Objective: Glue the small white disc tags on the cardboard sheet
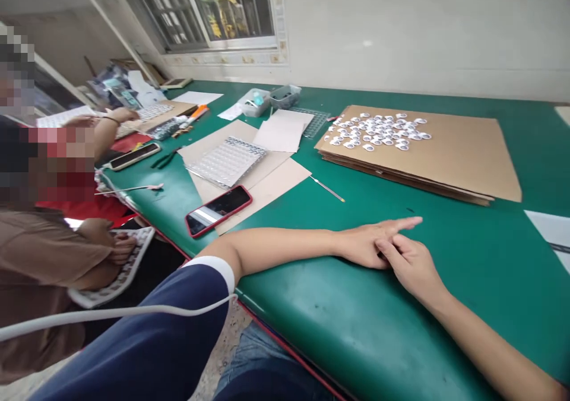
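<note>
My left hand [367, 245] rests low over the green table, its forearm stretched across from the left. At least one of its fingers points out to the right; the others are partly hidden. Against it lies my right hand [414, 267], fingers bent and thumb pressed over the left hand's fingers. No object shows in either hand. Just beyond them are a thin pen-like stick [328, 189] and a small dark sliver [410, 210]. Farther back, many small white pieces with dark round marks [383, 130] lie scattered on a stack of brown cardboard [463, 151].
A red-cased phone [218, 211] lies left of my hands, by a tray of small parts [229, 161] on cardboard sheets. Plastic boxes [285, 96] stand behind. White paper [550, 234] is at right. Co-workers sit at left; one person's hand [122, 248] rests on a patterned white panel.
</note>
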Action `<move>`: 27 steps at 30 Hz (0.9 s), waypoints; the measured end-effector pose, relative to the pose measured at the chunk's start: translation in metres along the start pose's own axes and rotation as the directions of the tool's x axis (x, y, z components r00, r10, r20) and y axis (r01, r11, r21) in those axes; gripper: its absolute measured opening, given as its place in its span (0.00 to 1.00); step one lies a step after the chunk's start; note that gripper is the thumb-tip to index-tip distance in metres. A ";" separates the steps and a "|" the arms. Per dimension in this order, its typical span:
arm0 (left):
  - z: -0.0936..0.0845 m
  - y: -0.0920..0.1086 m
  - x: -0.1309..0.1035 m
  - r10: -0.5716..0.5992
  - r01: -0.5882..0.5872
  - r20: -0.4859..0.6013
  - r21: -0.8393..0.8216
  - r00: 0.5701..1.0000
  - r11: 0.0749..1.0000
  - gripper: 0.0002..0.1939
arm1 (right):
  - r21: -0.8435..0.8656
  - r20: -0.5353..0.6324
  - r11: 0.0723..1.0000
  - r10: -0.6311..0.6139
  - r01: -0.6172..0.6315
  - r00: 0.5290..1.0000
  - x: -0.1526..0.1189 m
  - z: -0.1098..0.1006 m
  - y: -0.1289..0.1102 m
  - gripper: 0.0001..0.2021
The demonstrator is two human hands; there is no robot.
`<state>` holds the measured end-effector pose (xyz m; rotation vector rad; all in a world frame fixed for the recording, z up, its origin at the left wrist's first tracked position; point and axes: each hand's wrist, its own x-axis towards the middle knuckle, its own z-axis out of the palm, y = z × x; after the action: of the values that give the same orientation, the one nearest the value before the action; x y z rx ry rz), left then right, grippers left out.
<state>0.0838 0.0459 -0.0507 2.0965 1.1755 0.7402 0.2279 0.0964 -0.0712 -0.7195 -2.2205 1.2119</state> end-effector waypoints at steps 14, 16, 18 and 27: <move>0.001 0.002 -0.001 -0.057 0.057 0.018 0.042 0.998 0.998 0.41 | 0.336 0.139 0.910 0.206 -0.241 0.969 -0.001 -0.001 0.002 0.24; 0.001 0.004 -0.001 -0.070 0.070 0.021 0.027 0.997 0.997 0.42 | 0.369 0.153 0.891 0.220 -0.262 0.963 -0.001 -0.001 0.004 0.24; 0.000 0.006 -0.001 -0.079 0.079 0.018 0.009 0.997 0.997 0.43 | 0.386 0.165 0.878 0.237 -0.284 0.957 -0.001 0.000 0.006 0.24; -0.001 0.006 -0.002 -0.087 0.087 0.007 0.030 0.996 0.996 0.43 | 0.417 0.184 0.865 0.222 -0.280 0.958 0.000 -0.001 0.010 0.22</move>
<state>0.0856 0.0423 -0.0465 2.0559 1.2718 0.6776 0.2311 0.1015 -0.0798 -0.7731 -1.8764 1.8625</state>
